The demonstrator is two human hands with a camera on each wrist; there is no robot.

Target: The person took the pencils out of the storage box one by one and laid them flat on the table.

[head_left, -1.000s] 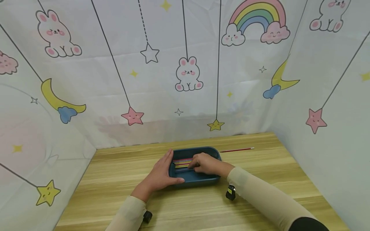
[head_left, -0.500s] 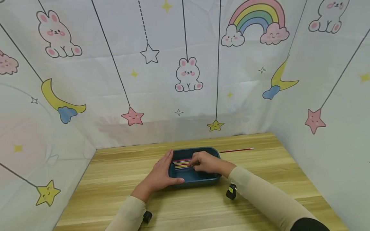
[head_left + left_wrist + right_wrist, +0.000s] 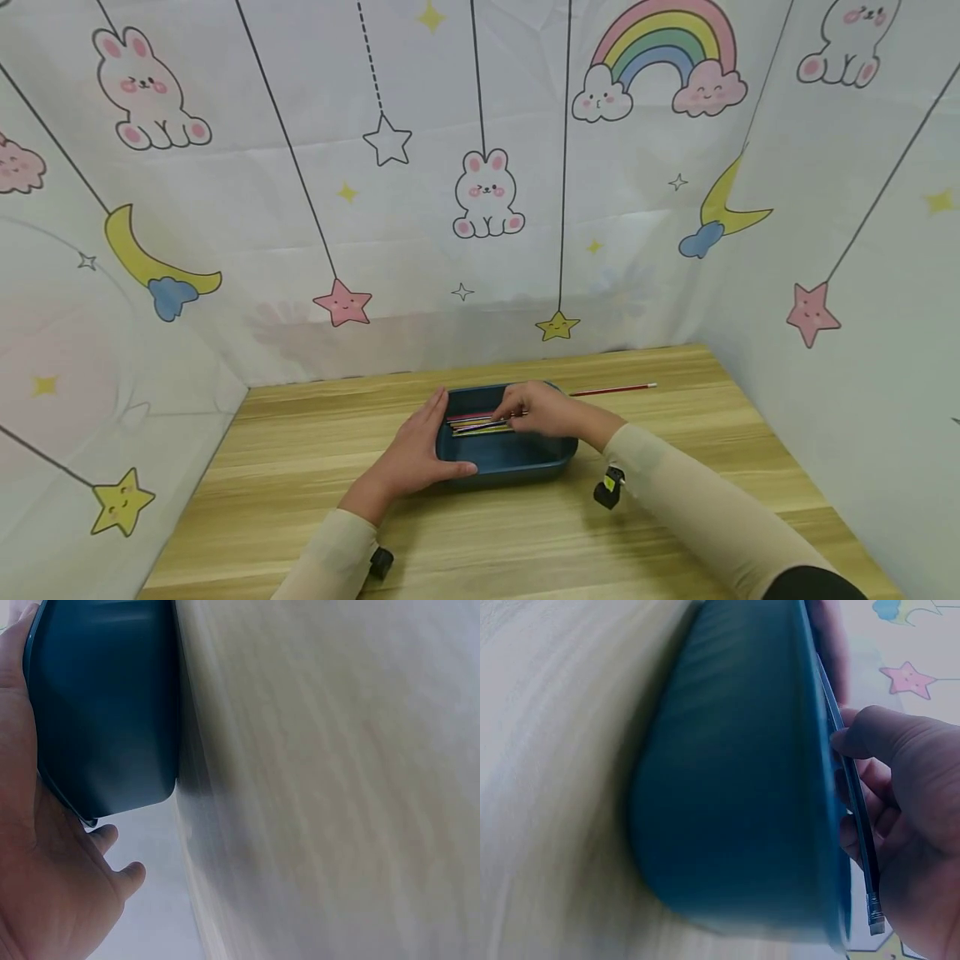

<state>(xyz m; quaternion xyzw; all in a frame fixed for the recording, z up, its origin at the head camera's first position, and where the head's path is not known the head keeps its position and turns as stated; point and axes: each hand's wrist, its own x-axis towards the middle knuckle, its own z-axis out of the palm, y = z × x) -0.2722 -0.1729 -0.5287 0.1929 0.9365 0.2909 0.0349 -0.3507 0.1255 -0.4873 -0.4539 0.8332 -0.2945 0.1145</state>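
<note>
A dark teal plastic tray (image 3: pixel 495 477) stands on the table with several colored pencils (image 3: pixel 472 432) lying lengthwise in it. My left hand (image 3: pixel 407 454) rests against the tray's left end, its fingers straight along that side and the thumb on the front rim. Over the tray's right half, my right hand (image 3: pixel 543 408) pinches a dark pencil (image 3: pixel 864 832) between thumb and fingers. In the right wrist view the eraser end of this pencil points back past the palm. The left wrist view shows fingertips (image 3: pixel 131 877) hanging outside the tray's wall.
A red pencil with a white end (image 3: pixel 615 389) lies on the wooden table (image 3: pixel 315 417), behind and to the right of the tray. Cloth walls (image 3: pixel 420 250) printed with rabbits, stars and moons rise at the back and both sides.
My right hand has risen a little and shifted to the right, and the dark pencil in its fingers now lies at a slant over the others. The left hand has stayed in place.
</note>
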